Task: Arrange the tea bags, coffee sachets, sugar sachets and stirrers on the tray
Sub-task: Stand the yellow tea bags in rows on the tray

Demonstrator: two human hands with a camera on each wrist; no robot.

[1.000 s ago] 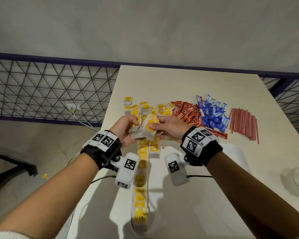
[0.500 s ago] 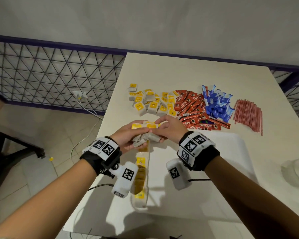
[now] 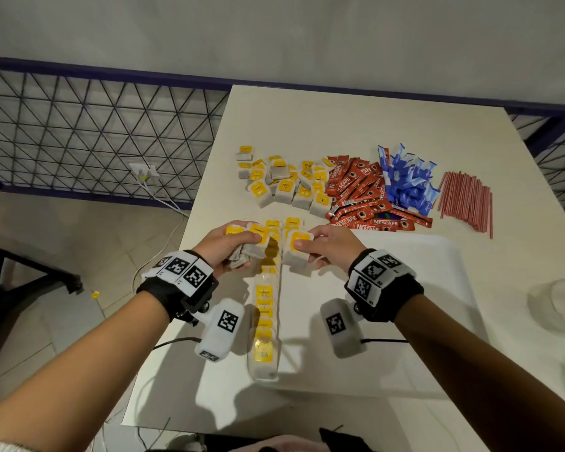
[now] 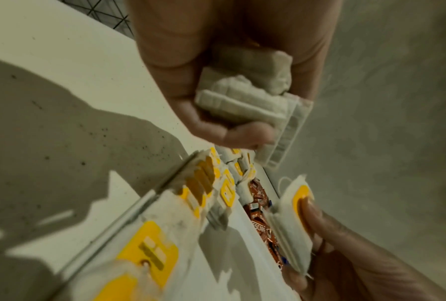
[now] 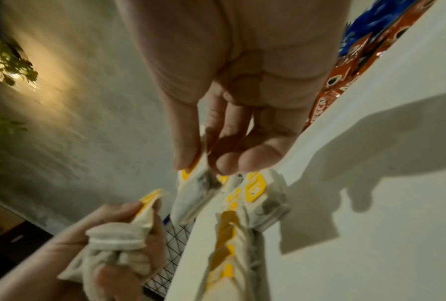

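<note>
My left hand [image 3: 248, 243] grips a bunch of white tea bags [image 3: 242, 252] with yellow tags, seen up close in the left wrist view [image 4: 242, 97]. To its right, my right hand [image 3: 302, 247] pinches a couple of tea bags [image 3: 296, 252] by the yellow tag [image 5: 193, 183]. Both hands hover over the far end of a row of tea bags [image 3: 265, 321] standing in a narrow clear holder on the left of the white tray [image 3: 405, 282]. Behind the tray lie loose tea bags [image 3: 284, 187], red coffee sachets [image 3: 359, 190], blue sugar sachets [image 3: 405, 181] and red stirrers [image 3: 467, 197].
The table's left edge [image 3: 190, 216] runs close beside my left hand, with floor, a cable and a wire mesh railing [image 3: 95, 132] beyond it. A clear round container [image 3: 561, 305] sits at the right edge. The right part of the tray is bare.
My hands, joined on one bunch of tea bags before, have drawn apart. The right hand now holds a few bags separately, and both hands sit lower, over the row.
</note>
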